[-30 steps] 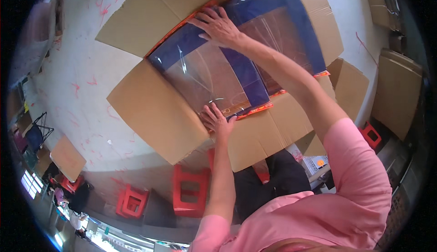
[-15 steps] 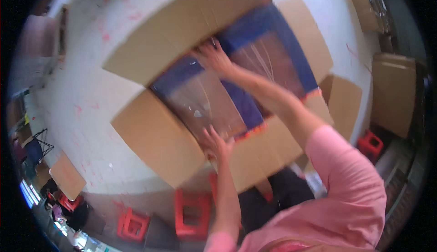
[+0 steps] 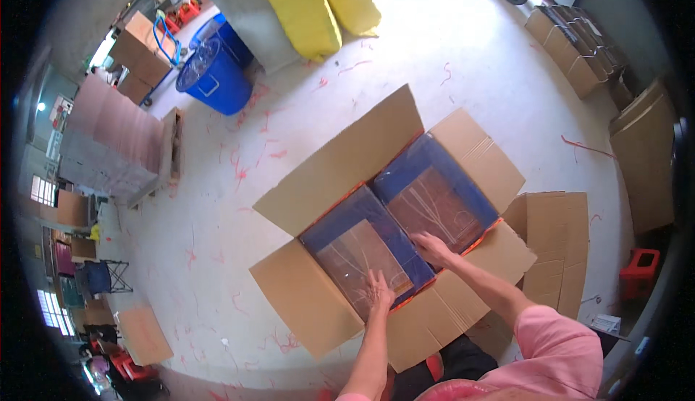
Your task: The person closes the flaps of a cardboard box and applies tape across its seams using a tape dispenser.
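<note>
Pale floor on my remote feed; two blue-bordered, film-wrapped packs sit inside the open cardboard carton. Left hand spread on one, clasping nothing; right hand at their seam, grip unclear. Settling them, I'd judge; next calls for levelling.

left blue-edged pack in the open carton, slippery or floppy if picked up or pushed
The left blue-edged pack could be slippery, since its clear wrapping looks shiny. Its straight edges suggest fair stiffness. Pushed sideways, it would probably barely shift, sitting close between the right pack and the carton.
</note>
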